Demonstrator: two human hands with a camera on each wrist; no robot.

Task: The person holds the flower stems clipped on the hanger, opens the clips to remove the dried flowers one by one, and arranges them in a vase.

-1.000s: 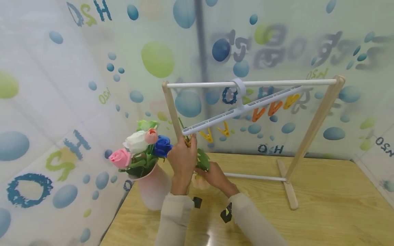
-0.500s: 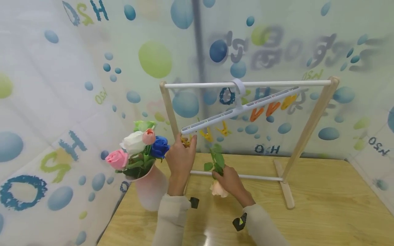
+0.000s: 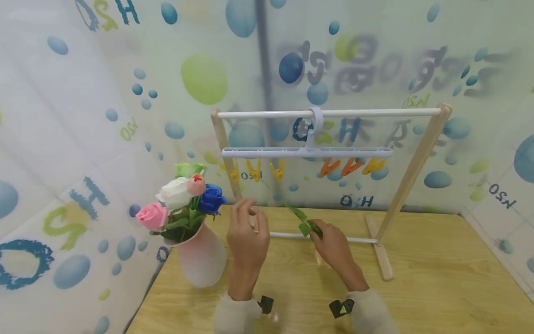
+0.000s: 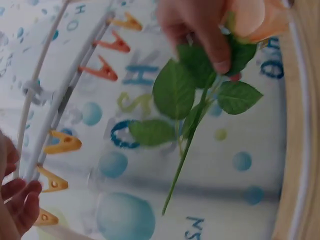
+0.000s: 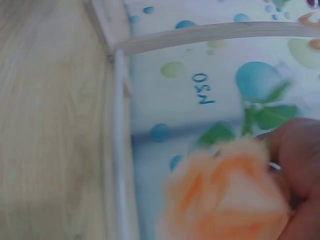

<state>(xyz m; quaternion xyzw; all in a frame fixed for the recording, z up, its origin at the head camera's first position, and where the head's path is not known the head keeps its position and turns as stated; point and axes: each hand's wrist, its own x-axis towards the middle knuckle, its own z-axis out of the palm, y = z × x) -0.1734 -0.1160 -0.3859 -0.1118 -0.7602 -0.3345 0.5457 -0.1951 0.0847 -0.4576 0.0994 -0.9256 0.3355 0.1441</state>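
- The drying rack [image 3: 421, 160], a wooden frame with white rails standing on the table [image 3: 438, 297], serves as the landmark.
- Left of the rack's left post stands a pink vase [image 3: 203, 260] holding pink, white, peach and blue artificial roses [image 3: 179, 197], upright and apart from both hands.
- The left hand [image 3: 247, 234] is raised just in front of the rack's left post, below the yellow clips [image 3: 254, 170]. Its fingers are loosely curled with thumb and fingertips close together, and they hold nothing that shows.
- A white clip hanger [image 3: 306, 151] hangs level from the rack's top rail, yellow clips toward its left end and orange clips [image 3: 346, 166] toward its right.
- The right hand [image 3: 335, 248] is low in front of the rack's bottom rail, gripping the peach rose [image 5: 225, 195]. The left wrist view shows fingers and thumb pinching it just under the bloom, among the top leaves, with the bare stem [image 4: 182, 162] sticking out free toward the rack.
- The rose looks very light and artificial. The soft petals would crush under pressure, the leaves [image 4: 172, 90] are floppy, and the thin stem probably bends.
- The firmest hold is likely on the stem just below the leaves, leaving the stem tip free and no pressure on the bloom.
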